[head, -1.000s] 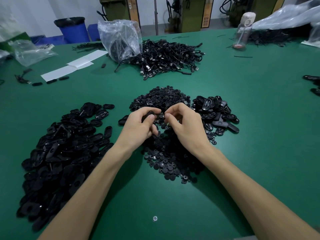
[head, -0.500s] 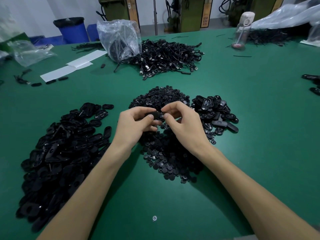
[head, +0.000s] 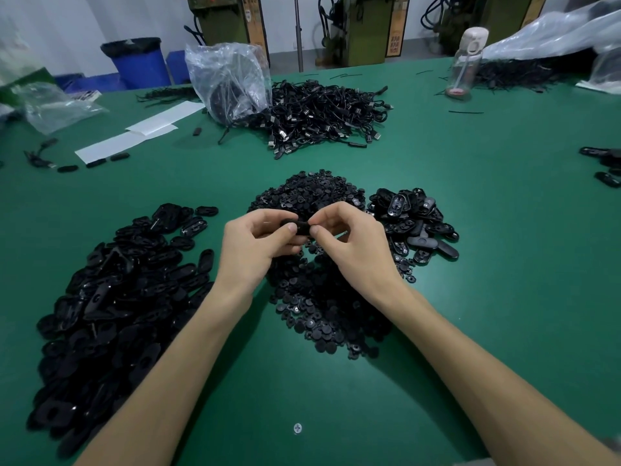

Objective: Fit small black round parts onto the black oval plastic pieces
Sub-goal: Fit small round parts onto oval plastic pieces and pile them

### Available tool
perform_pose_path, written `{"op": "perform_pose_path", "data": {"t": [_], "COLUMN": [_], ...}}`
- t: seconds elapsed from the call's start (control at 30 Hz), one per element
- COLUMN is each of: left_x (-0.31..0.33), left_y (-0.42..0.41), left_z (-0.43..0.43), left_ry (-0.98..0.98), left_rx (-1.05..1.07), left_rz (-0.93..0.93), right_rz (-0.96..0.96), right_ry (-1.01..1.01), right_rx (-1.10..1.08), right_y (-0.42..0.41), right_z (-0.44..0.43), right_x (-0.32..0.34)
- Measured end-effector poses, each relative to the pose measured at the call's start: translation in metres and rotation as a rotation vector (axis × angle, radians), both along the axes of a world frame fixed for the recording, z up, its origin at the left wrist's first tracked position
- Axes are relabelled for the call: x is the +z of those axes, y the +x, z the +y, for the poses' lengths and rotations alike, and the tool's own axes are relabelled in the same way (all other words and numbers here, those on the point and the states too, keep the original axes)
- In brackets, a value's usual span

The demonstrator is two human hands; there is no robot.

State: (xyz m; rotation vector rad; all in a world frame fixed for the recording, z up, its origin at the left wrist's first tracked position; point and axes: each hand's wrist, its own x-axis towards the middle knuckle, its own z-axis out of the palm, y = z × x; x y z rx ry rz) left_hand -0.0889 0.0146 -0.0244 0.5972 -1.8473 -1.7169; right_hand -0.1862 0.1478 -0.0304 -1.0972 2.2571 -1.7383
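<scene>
Holding one black oval plastic piece point(head: 298, 227) between both hands, you have it raised just above the middle heap. Your left hand point(head: 253, 243) grips its left end, thumb on the near side and curled fingers behind. Your right hand point(head: 358, 242) pinches its right end between thumb and forefinger, with the other fingers curled under. Whether a small round part sits under your fingertips I cannot tell, because the fingers cover that place.

Directly below the hands lies the heap of small black round parts point(head: 322, 307), spread on the green bench point(head: 510, 270). To your left is a big pile of black oval pieces point(head: 111, 297), well apart from the hands. To your right, touching the round parts, is a smaller pile of black oval pieces point(head: 416, 227), some with the hollow side up.

Farther on the bench you see a tangle of black cables with metal plugs point(head: 322, 112), and beside it on the left a clear plastic bag point(head: 232, 82) with dark things inside. White paper strips point(head: 134, 136) lie at the far left. A clear drinking bottle with a pale lid point(head: 465, 65) stands at the far right. A small silver screw head point(head: 297, 428) shows in the bench between your forearms.
</scene>
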Motion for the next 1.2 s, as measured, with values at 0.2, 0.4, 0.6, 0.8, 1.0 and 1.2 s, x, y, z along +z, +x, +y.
{"op": "perform_pose_path", "data": {"t": [0.2, 0.4, 0.6, 0.8, 1.0, 1.2], "left_x": [-0.0012, -0.0026, -0.0036, -0.0028, -0.0038, -0.0044], "left_y": [-0.0007, -0.0018, -0.0031, -0.0022, -0.0018, -0.0017], "left_z": [-0.0003, 0.0009, 0.0001, -0.0008, -0.0022, -0.0034], "left_ry": [-0.061, -0.006, 0.091, 0.119, 0.117, 0.108], "left_rx": [0.023, 0.005, -0.005, -0.024, -0.014, -0.016], "left_rz": [-0.022, 0.003, 0.034, 0.055, 0.046, 0.039], "right_rz": [0.002, -0.006, -0.152, -0.309, -0.418, -0.468], "right_ry": [0.001, -0.012, -0.097, -0.194, -0.228, -0.235], "right_rx": [-0.017, -0.011, 0.014, 0.055, 0.100, 0.146], "right_y": [-0.0001, -0.0012, -0.0050, -0.0073, -0.0085, -0.0090], "right_z": [0.0000, 0.0013, 0.0024, 0.0042, 0.0054, 0.0047], "right_x": [0.0002, 0.0012, 0.0029, 0.0020, 0.0030, 0.0025]}}
